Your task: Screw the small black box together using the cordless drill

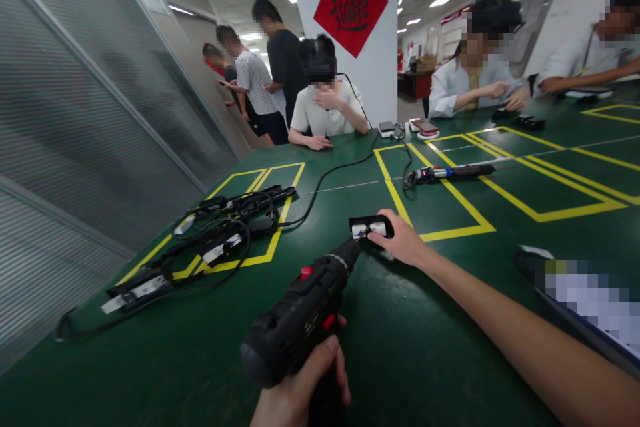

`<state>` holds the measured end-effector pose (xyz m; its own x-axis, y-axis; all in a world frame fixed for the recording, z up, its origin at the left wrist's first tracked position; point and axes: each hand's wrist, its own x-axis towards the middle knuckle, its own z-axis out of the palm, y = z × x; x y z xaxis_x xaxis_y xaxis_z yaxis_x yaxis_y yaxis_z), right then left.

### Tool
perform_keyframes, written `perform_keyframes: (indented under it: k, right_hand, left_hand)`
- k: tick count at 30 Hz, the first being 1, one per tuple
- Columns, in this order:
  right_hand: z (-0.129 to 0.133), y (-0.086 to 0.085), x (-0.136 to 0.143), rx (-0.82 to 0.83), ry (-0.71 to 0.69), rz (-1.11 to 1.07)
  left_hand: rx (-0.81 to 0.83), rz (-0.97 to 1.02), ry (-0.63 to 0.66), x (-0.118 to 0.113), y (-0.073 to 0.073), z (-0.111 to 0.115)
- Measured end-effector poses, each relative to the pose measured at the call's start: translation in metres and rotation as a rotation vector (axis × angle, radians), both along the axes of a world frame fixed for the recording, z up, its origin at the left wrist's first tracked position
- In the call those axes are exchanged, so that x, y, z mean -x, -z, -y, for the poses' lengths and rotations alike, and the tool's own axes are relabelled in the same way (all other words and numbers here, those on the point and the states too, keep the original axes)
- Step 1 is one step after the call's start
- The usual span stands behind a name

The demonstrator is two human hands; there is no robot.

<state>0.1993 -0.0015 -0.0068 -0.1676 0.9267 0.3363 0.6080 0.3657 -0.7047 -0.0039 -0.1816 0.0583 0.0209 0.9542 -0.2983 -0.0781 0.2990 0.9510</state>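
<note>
A black cordless drill (305,313) with red buttons points up and away to the right, its handle wrapped by my left hand (313,367). The bit at its front reaches a small black casing (371,220) with white labelled parts inside; whether the bit touches a screw is too small to tell. My right hand (397,240) pinches the casing's right end, thumb on the near side and fingers over the top, close above the green table (400,320). Part of the drill's handle is hidden behind my left hand.
Several black devices with cables (225,233) lie on the left within yellow tape. A cabled, pen-shaped tool (450,173) lies beyond my right hand. A blurred tray-like object (540,280) is at right. People sit across the table; others stand behind.
</note>
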Motion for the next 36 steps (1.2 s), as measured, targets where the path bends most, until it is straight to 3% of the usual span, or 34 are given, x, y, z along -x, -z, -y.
perform_keyframes:
  k: [36]
  right_hand:
    - [0.0023,-0.0027,-0.0001,0.026,-0.004,-0.002]
  left_hand:
    - [0.022,0.003,-0.003,-0.0012,-0.0027,0.0005]
